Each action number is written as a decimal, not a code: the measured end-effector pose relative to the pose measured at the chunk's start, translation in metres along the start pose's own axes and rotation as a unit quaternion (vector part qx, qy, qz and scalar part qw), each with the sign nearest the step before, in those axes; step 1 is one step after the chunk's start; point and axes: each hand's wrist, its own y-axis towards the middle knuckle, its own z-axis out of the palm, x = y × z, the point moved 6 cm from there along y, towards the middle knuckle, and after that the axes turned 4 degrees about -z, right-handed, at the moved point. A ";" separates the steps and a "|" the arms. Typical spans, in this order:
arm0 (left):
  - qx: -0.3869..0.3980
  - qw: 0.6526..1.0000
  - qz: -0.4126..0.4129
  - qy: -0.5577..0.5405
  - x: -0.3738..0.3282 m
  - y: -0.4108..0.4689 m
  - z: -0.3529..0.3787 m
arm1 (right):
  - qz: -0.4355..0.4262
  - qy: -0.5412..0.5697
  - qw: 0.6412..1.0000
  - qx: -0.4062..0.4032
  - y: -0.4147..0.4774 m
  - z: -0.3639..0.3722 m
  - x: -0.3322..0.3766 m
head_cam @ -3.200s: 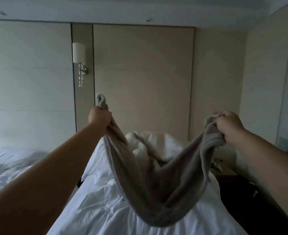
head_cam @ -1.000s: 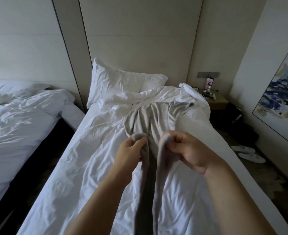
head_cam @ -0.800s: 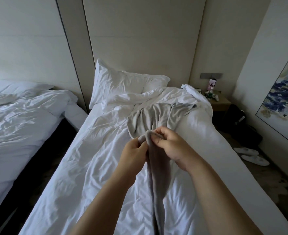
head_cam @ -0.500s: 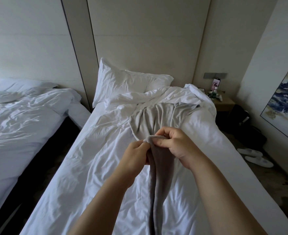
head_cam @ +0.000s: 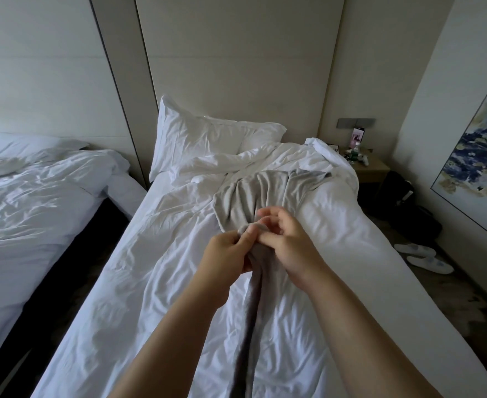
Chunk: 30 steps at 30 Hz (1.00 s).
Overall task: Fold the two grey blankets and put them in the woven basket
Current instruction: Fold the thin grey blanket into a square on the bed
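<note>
My left hand grips the gathered top corners of a grey blanket, which hangs down in a narrow strip between my forearms above the bed. Right beside it, my right hand has its fingers lifted and loosely spread, with only the thumb side near the cloth. A second grey blanket lies crumpled on the white duvet just beyond my hands. No woven basket is in view.
A white pillow leans on the headboard. A second bed stands at the left across a dark gap. At the right are a nightstand with small items, a dark bag, white slippers and a wall painting.
I lowered the blanket from a wide spread and brought its two corners together. My left hand took both corners, and my right hand's fingers have just come off the cloth.
</note>
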 end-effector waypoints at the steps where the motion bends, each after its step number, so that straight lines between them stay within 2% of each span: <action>1: -0.017 1.000 -0.010 -0.019 0.000 0.003 -0.001 | -0.031 0.013 0.997 -0.072 -0.004 -0.006 0.001; 3: -0.050 0.997 -0.027 -0.057 -0.002 0.009 -0.005 | -0.111 -0.031 0.978 -0.173 -0.021 -0.009 0.006; 6: -0.049 0.994 -0.022 -0.094 -0.010 0.016 -0.005 | -0.194 -0.204 0.952 -0.122 -0.038 0.019 -0.005; 8: -0.053 0.994 -0.005 -0.096 -0.018 0.021 -0.006 | -0.152 -0.231 0.954 -0.113 -0.034 0.027 -0.025; 11: -0.082 0.986 -0.002 -0.147 -0.023 0.030 -0.015 | -0.110 -0.245 0.952 -0.144 -0.019 0.014 -0.053; 15: -0.148 0.968 0.007 -0.201 -0.027 0.044 -0.050 | 0.009 -0.398 0.901 -0.170 -0.009 -0.029 -0.096; 20: -0.320 0.901 -0.001 -0.292 0.003 0.052 -0.136 | 0.155 -0.514 0.833 -0.134 -0.022 -0.112 -0.143; 22: -0.368 0.880 -0.042 -0.295 0.031 0.050 -0.165 | 0.207 -0.532 0.812 -0.120 -0.036 -0.146 -0.162; 24: -0.390 0.871 -0.112 -0.276 0.061 0.048 -0.185 | 0.241 -0.528 0.807 -0.111 -0.045 -0.172 -0.174; 27: -0.340 0.868 -0.179 -0.314 0.081 0.057 -0.188 | 0.259 -0.482 0.819 -0.174 -0.032 -0.197 -0.160; 28: -0.318 0.871 -0.168 -0.334 0.074 0.065 -0.185 | 0.242 -0.460 0.827 -0.213 -0.019 -0.204 -0.142; 30: -0.295 0.873 -0.093 -0.377 0.045 0.077 -0.181 | 0.146 -0.418 0.847 -0.293 0.011 -0.211 -0.088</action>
